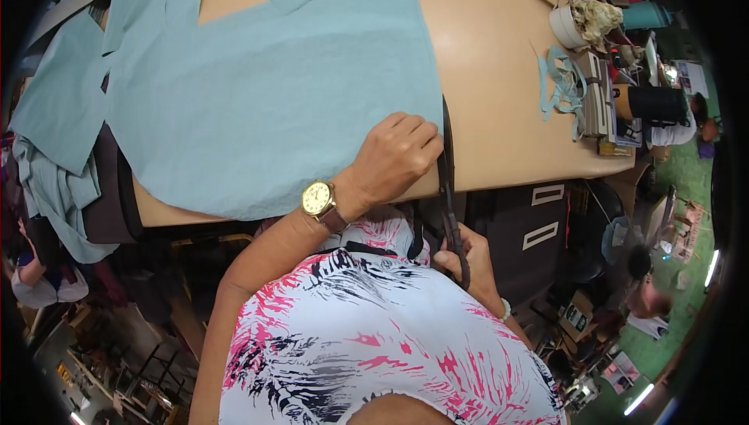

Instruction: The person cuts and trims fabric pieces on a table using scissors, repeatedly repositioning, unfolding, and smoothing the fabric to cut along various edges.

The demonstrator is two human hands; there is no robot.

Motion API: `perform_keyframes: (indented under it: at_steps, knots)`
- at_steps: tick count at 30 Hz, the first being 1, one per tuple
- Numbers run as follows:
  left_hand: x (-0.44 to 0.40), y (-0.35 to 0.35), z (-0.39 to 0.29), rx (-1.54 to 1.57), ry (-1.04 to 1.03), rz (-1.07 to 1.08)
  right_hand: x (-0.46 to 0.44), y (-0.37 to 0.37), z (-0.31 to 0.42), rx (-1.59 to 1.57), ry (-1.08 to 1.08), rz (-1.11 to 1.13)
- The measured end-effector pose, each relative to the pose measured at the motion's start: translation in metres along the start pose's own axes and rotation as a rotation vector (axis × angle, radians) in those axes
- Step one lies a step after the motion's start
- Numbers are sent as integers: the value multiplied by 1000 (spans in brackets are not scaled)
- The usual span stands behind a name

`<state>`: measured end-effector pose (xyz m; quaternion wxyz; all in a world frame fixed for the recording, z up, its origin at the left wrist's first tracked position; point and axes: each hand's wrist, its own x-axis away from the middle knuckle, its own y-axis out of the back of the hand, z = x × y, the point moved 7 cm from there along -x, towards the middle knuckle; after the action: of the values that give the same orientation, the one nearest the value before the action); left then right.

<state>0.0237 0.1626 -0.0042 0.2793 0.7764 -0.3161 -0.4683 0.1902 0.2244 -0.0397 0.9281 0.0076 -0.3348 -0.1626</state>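
Note:
A large light-blue cloth (pixel 265 97) lies spread over the tan table (pixel 499 74). My left hand (pixel 396 152), below a wrist watch (pixel 317 198), has its fingers curled on the cloth's lower right edge. Dark scissors (pixel 447 183) are in my right hand (pixel 472 257), which is at the table's front edge with its fingers wrapped round the handles. The blades point up along the cloth's right edge, close beside my left hand. Part of the handles is hidden by my fingers.
Thin blue cloth strips (pixel 563 86) lie at the table's right, beside stacked books (pixel 597 101), a white cup (pixel 567 27) and a black cylinder (pixel 659 104). More blue fabric (pixel 58 183) hangs over the left side. Dark drawers (pixel 519 230) are below the table.

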Motion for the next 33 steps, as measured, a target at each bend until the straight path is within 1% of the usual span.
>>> perform_keyframes:
  at_steps: [6, 21, 24, 27, 30, 33]
  knots:
    - [0, -1, -2, 0, -2, 28, 7, 0, -1, -62, -52, -5]
    - [1, -3, -2, -3, -12, 23, 13, 4, -4, -28, -69, -35]
    - [2, -3, -1, -5, -6, 24, 14, 4, -9, -41, -130, -57]
    - [3, -3, -3, 2, -15, 10, 15, 4, -6, -88, -115, -27]
    - [5, 0, -7, 13, -26, 17, 13, 0, 0, -171, -11, 59]
    - [9, 2, -15, 43, -50, 24, 8, -2, 1, -197, 19, 63]
